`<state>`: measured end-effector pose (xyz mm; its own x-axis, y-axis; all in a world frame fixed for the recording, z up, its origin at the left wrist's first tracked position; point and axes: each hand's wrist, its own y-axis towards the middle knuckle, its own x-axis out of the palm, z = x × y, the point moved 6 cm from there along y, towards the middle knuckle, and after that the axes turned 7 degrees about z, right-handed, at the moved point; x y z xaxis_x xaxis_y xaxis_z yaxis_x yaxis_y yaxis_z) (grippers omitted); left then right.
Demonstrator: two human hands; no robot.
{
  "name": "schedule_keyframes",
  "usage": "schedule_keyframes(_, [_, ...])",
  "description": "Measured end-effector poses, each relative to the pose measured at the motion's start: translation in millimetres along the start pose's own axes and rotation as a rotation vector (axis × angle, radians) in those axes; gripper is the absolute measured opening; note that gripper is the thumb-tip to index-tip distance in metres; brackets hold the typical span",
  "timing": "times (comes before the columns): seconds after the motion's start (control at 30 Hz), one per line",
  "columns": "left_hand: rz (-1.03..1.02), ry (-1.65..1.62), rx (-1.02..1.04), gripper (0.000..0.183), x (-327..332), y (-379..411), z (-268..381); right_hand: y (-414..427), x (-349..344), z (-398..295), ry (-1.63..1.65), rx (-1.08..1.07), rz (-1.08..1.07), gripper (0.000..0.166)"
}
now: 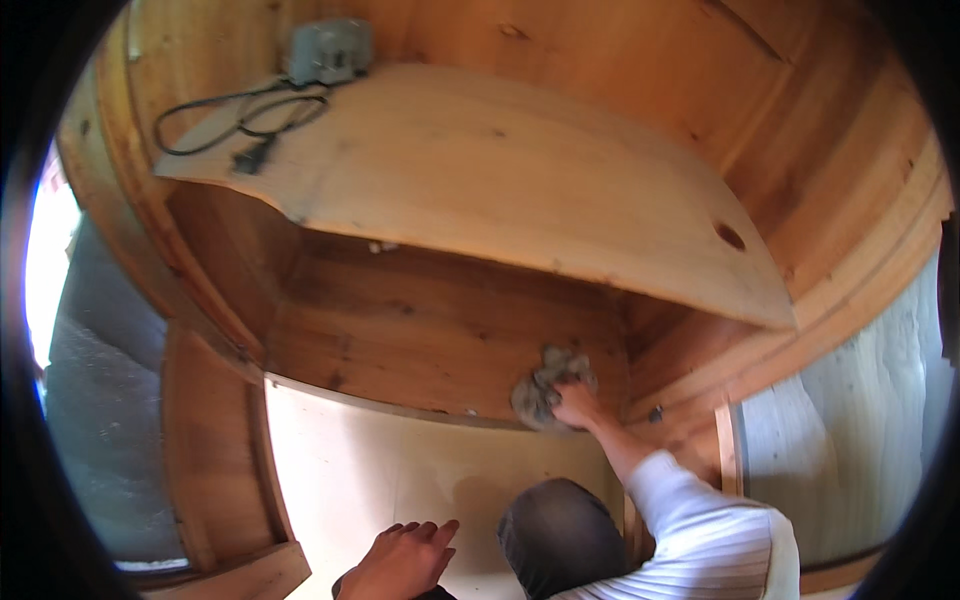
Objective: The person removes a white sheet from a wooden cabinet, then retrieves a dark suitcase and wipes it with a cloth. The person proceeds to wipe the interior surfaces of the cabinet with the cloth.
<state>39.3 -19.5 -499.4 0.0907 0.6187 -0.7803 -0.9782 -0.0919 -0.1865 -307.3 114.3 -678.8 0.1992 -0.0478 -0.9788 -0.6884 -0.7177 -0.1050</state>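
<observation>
My right hand (576,405) is closed on a crumpled grey cloth (553,381). It presses the cloth to the wooden boards (420,322) below a wooden bench board (480,165), near their right front corner. My left hand (409,559) is at the bottom of the view, palm down, fingers slightly apart, with nothing in it. The pale panel (375,457) lies beyond that hand, and my dark-clad knee (562,536) is to its right.
On the bench board's back left sits a grey electrical unit (330,51) with a looped black cable (247,112) and plug (251,154). The board has a round hole (729,236). Grey panels (112,390) in wooden frames flank both sides. Small white bits (382,246) show under the board edge.
</observation>
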Motion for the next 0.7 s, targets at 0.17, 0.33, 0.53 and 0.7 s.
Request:
schedule_keyframes(0.17, [0.049, -0.043, -0.240, 0.031, 17, 15, -59, -38, -37, -20, 0.863, 0.312, -0.181, 0.052])
schedule_keyframes(0.33, [0.109, -0.074, -0.516, 0.030, 34, 7, -97, -52, -151, -139, 1.031, -0.200, -0.334, 0.053])
schedule_keyframes(0.53, [0.315, -0.269, -0.527, 0.028, 74, -27, -127, -69, -293, -229, 1.418, -0.557, -0.515, 0.053])
schedule_keyframes(0.7, [0.433, -0.241, -0.700, 0.023, 86, -52, -122, -71, -373, -214, 1.896, -0.223, -0.113, 0.055])
